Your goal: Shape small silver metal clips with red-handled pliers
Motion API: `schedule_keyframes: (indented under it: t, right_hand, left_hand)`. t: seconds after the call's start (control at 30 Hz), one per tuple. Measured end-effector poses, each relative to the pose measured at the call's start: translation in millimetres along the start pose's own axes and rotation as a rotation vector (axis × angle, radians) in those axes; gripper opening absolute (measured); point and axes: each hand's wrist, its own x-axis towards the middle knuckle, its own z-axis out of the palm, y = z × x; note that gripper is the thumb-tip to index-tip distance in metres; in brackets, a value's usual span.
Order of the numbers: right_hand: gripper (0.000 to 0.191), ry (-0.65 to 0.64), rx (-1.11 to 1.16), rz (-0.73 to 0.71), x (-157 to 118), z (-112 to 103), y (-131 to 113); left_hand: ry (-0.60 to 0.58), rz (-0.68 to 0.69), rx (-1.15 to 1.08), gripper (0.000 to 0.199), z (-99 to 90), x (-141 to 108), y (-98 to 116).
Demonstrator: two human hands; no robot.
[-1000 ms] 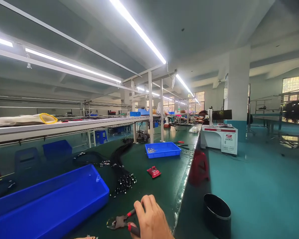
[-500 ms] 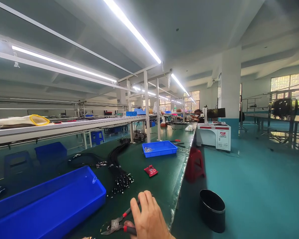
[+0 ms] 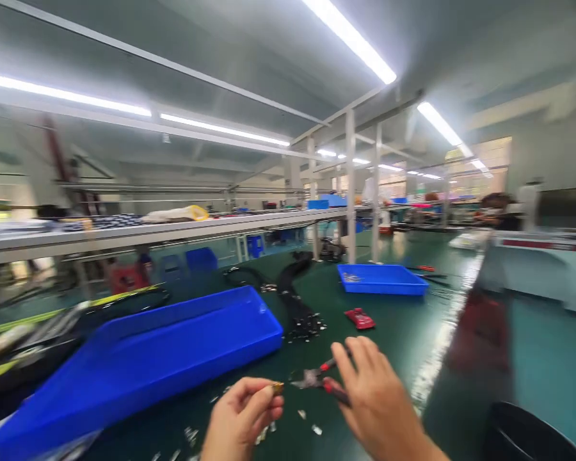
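Note:
My right hand (image 3: 377, 394) is wrapped around the dark, red-banded handles of a pair of cutting pliers (image 3: 312, 379). The jaws point left, toward my left hand (image 3: 244, 416). Between the thumb and fingers of that left hand is a small brass-coloured piece (image 3: 278, 388), close to the plier tips but apart from them. Small metal bits (image 3: 316, 429) lie scattered on the green bench top under both hands. Beyond them a bundle of black cables (image 3: 297, 307) with metal ends lies on the bench.
A long blue tray (image 3: 173, 349) takes up the bench at left. Farther off are a red packet (image 3: 360, 318) and a shallow blue tray (image 3: 383, 280) holding small parts. A black bin (image 3: 523, 435) stands on the floor past the bench's right edge.
My view has swung left, so the bench things sit farther right. My left hand has come into view with the brass-coloured piece. The pliers remain in my right hand.

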Motion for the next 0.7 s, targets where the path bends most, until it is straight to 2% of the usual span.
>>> schedule_keyframes:
  t: [0.23,0.43,0.7]
  right_hand:
    - [0.036,0.094,-0.018,-0.172,10.3,-0.4,-6.1]
    - [0.043,-0.028,-0.127,-0.216,14.9,-6.3,-12.1]
    - [0.038,-0.05,-0.185,-0.232,29.1,-14.9,-20.7]
  left_hand:
    - [0.022,0.056,-0.016,0.038,1.8,0.5,-9.0]
    - [0.012,0.062,-0.013,0.036,2.1,-1.4,-6.2]
    - [0.044,0.07,0.003,0.034,3.1,-2.9,-4.5]
